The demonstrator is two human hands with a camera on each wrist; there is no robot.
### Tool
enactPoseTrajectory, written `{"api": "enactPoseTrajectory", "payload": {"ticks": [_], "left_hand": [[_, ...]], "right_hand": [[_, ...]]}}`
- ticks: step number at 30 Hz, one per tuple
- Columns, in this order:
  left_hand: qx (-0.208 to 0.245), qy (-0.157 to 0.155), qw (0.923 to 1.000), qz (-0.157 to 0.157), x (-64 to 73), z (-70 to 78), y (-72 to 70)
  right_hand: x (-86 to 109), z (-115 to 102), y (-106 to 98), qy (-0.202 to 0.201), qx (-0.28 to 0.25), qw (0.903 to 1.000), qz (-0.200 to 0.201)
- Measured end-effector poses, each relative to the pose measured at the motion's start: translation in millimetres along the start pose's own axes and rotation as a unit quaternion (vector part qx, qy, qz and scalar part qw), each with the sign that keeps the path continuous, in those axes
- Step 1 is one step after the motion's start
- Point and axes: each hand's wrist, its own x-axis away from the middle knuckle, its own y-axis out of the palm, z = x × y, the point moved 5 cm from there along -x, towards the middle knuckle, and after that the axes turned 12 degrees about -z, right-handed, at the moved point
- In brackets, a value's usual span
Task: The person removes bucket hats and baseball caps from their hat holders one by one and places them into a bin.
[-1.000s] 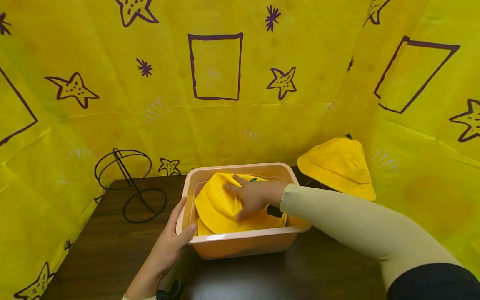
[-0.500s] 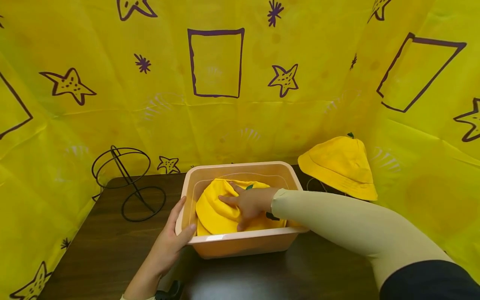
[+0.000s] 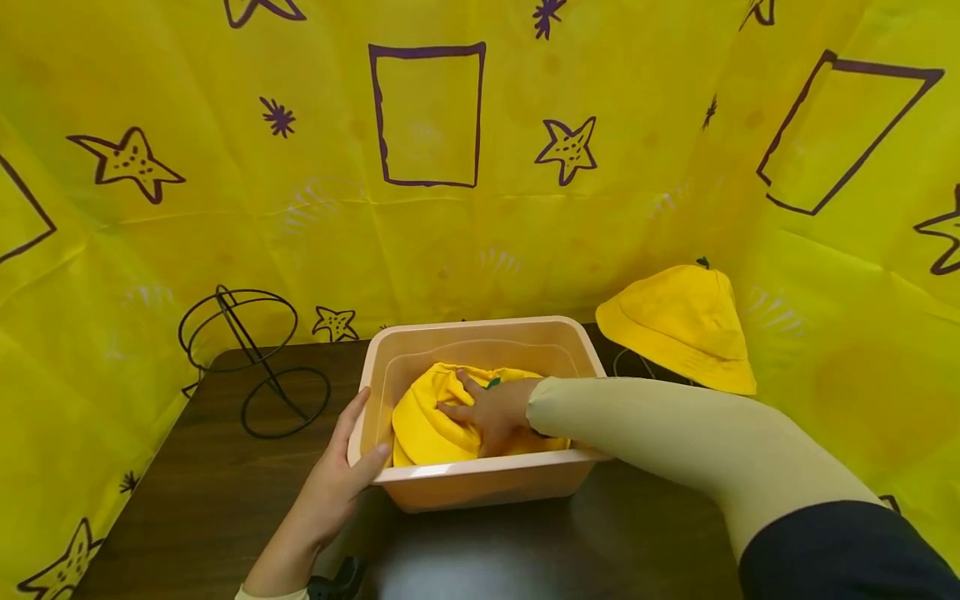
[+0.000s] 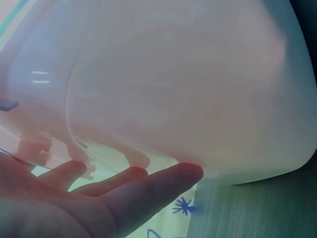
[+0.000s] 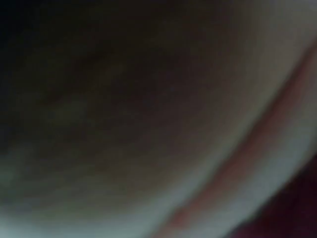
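Observation:
A pale pink plastic basin (image 3: 487,492) stands on the dark wooden table, with a crumpled yellow hat (image 3: 427,429) inside it. My left hand (image 3: 337,475) holds the basin's left rim, thumb over the front corner. In the left wrist view, fingers (image 4: 158,193) of that hand lie along the basin's outer wall. With fingers spread, my right hand (image 3: 498,412) presses down on the hat inside the basin. A small green leaf tab (image 3: 492,383) shows beside it. The right wrist view is too dark and blurred to make out the hand's work.
Another yellow bucket hat (image 3: 682,321) sits tilted on a stand at the back right, wire showing below it. On the left stands a bare black wire hat stand (image 3: 258,358). Yellow printed cloth (image 3: 423,250) walls the table's back and sides.
My right hand has sunk deeper into the basin, and the hat lies flatter and lower under it. The left hand keeps its hold on the rim.

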Motion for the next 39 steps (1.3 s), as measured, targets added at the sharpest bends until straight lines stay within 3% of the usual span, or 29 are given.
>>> {"api": "enactPoseTrajectory", "payload": {"ticks": [6,13,25,30,39], "left_hand": [[-0.002,-0.002,1.0,0.003,0.4,0.0,-0.2],[0.0,0.003,1.0,0.002,0.2,-1.3,-0.3],[-0.022,-0.004,0.9997,0.012,1.8,1.6,-2.7],[-0.013,0.0,0.9999,0.006,0.6,3.0,-1.4],[0.005,0.007,0.9999,0.01,1.2,2.2,-1.7]], "right_hand": [[-11.6,0.1,6.1,0.05,-0.01,0.9977,-0.045],[-12.3,-8.1,7.9,0.094,0.014,0.9936,-0.06],[-6.1,-16.6,8.7,0.096,0.046,0.9935,-0.041],[-9.1,-15.0,12.4,0.097,0.032,0.9938,-0.044],[-29.1,-5.7,18.7,0.101,0.033,0.9937,-0.035]]}}
